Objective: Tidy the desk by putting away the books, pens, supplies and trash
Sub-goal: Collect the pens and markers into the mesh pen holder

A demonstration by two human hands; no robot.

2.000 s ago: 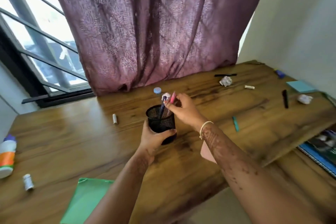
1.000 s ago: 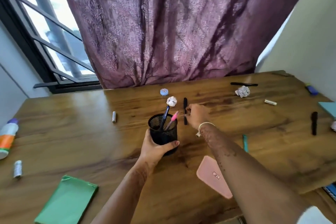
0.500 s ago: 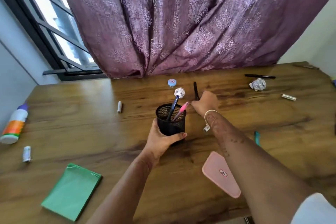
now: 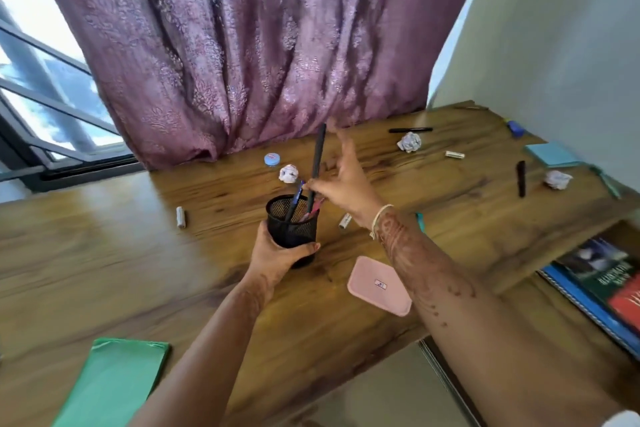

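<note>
Lifted off the counter [image 4: 104, 253], our right hand [image 4: 341, 184] pinches a black pen [image 4: 318, 163] over the mesh cup [image 4: 292, 222]; left hand [image 4: 277, 253] fingers clamp the cup.

Left hand [image 4: 277, 253] gripping black mesh pen cup [image 4: 292, 222], right hand [image 4: 341, 180] pinching black pen [image 4: 318, 158] upright over the cup, pink case [image 4: 380, 285] right of cup

Nothing here can be read for certain. A small white label on the pink case [image 4: 380, 285] carries marks too tiny to make out, and pale lettering on the dark book cover [image 4: 613, 272] at the right edge is blurred beyond reading.
</note>
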